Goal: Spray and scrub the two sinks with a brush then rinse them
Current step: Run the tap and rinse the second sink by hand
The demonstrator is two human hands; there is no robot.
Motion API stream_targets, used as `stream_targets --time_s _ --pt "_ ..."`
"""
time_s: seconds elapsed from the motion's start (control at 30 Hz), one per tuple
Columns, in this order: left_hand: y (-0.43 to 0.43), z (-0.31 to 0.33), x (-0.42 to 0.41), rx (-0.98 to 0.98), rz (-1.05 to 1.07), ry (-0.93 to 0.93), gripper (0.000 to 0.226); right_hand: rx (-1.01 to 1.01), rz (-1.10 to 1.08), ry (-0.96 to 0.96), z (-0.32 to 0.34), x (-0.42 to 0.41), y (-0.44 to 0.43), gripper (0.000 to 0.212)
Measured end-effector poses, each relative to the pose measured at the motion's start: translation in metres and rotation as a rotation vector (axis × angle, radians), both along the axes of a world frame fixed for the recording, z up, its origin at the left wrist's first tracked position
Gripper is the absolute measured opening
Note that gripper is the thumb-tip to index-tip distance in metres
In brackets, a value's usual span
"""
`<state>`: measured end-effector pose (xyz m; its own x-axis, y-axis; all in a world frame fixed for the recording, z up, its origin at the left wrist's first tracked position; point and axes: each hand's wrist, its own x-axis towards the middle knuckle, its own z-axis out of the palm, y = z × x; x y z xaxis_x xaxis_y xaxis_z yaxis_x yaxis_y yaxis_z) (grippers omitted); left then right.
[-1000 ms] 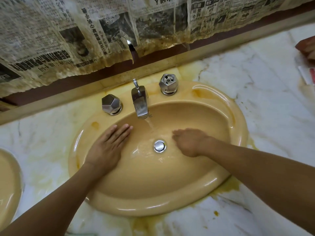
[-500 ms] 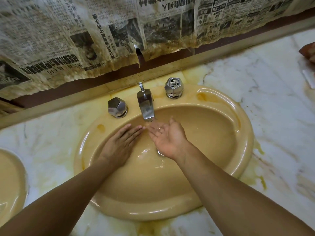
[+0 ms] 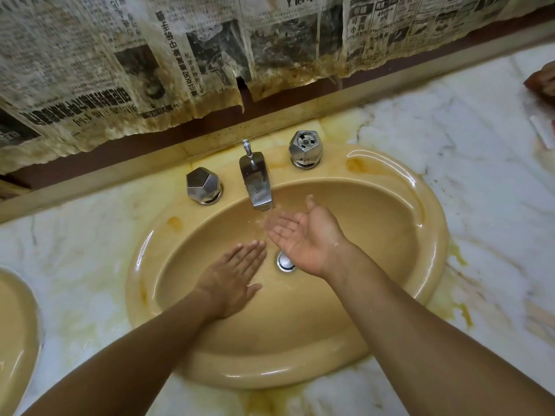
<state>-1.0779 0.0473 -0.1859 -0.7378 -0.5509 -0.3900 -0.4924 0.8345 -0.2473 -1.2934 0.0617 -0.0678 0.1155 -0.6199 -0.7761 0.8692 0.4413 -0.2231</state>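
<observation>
A yellow oval sink (image 3: 390, 319) fills the middle of the head view, set in a stained marble counter (image 3: 480, 145). Its chrome faucet (image 3: 256, 183) runs a thin stream of water. My right hand (image 3: 303, 235) is cupped palm-up under the stream, fingers relaxed, holding nothing. My left hand (image 3: 231, 279) lies flat, palm down, on the wet basin wall left of the chrome drain plug (image 3: 285, 261). A second yellow sink (image 3: 18, 340) shows only its rim at the left edge. No brush or spray bottle is in view.
Two faceted chrome knobs flank the faucet: the left knob (image 3: 204, 186) and the right knob (image 3: 304, 150). Stained newspaper (image 3: 150, 70) hangs on the wall behind. A reddish object (image 3: 542, 81) and a white strip (image 3: 540, 130) lie at the counter's right edge.
My right hand left the basin floor beside the drain, turned palm-up and rose under the faucet stream. My left hand slid a little down the basin wall toward the drain.
</observation>
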Motion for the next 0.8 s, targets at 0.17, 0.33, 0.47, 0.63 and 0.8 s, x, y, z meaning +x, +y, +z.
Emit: stream_targets --time_s 0.17,0.33,0.47,0.63,0.8 --pt "-0.040 0.042 -0.002 -0.218 -0.185 -0.232 0.070 -0.030 -0.026 -0.023 0.013 0.009 -0.013 0.076" --pt "-0.049 0.055 -0.023 -0.331 -0.194 -0.353 0.064 -0.054 -0.121 -0.075 0.012 0.019 -0.013 0.072" --pt "-0.054 0.055 -0.040 -0.350 -0.216 -0.390 0.064 -0.071 -0.123 -0.081 0.009 0.015 -0.005 0.070" --pt "-0.037 0.024 -0.028 -0.111 -0.171 -0.253 0.063 -0.029 -0.110 -0.025 -0.007 0.002 0.006 0.069" --pt "0.002 0.004 -0.034 0.360 0.179 0.074 0.070 -0.029 0.162 0.570 -0.021 -0.033 0.029 0.046"
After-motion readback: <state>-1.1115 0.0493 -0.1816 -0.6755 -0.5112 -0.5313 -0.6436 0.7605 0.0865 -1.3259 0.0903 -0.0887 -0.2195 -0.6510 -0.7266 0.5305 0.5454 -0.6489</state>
